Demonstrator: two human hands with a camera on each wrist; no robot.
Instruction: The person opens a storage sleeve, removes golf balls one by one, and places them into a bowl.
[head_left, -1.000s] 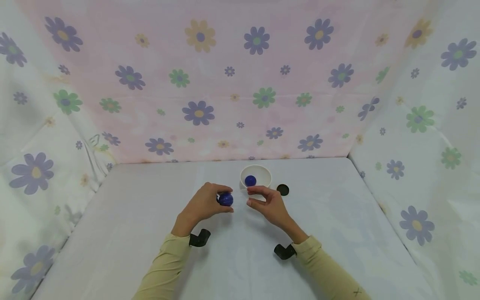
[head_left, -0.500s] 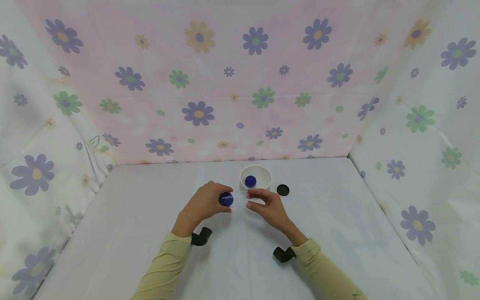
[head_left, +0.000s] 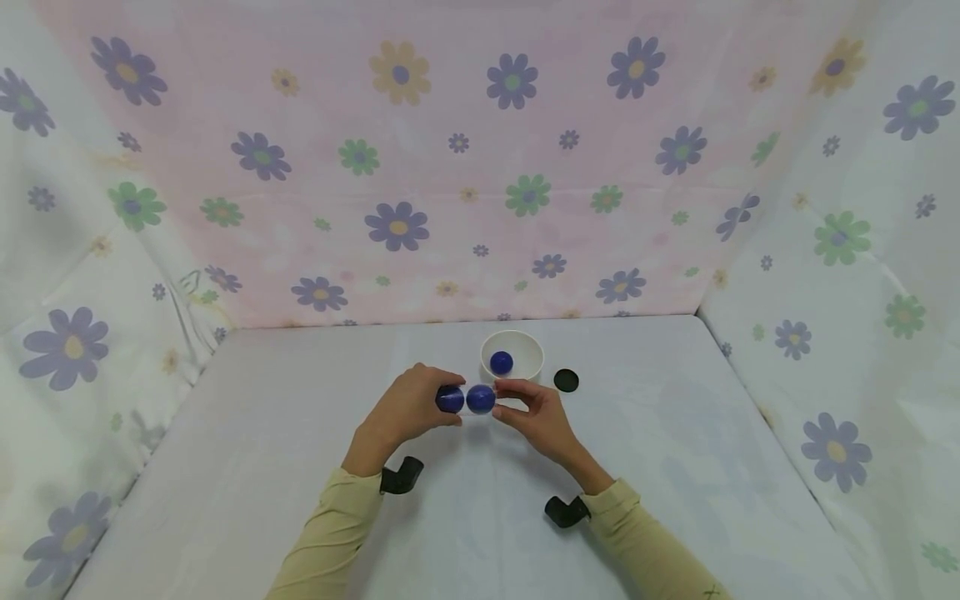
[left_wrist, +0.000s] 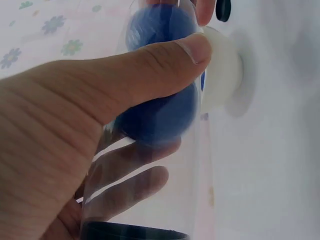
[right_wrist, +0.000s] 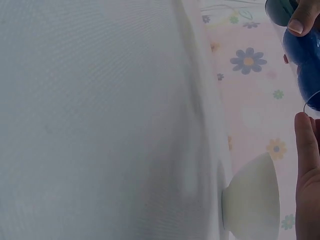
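As both hands (head_left: 480, 408) grip it, clear tube (left_wrist: 150, 150) lies level, left-right, two blue balls (head_left: 465, 399) inside.

A pale grey-white table (head_left: 225, 467) filled the floor of the booth, boxed in by a pink flowered backdrop (head_left: 450, 167) behind and white flowered cloth walls (head_left: 847, 275) on both sides, all evenly and softly lit.

The tube (left_wrist: 150, 200) is clear, glossy plastic, smooth enough to mirror the fingers behind it. The blue balls (head_left: 481, 399) inside look smooth with a soft sheen. The white bowl (right_wrist: 252, 200) has a matt, even surface. Thin, slightly creased cloth covers the bench (head_left: 675, 433).
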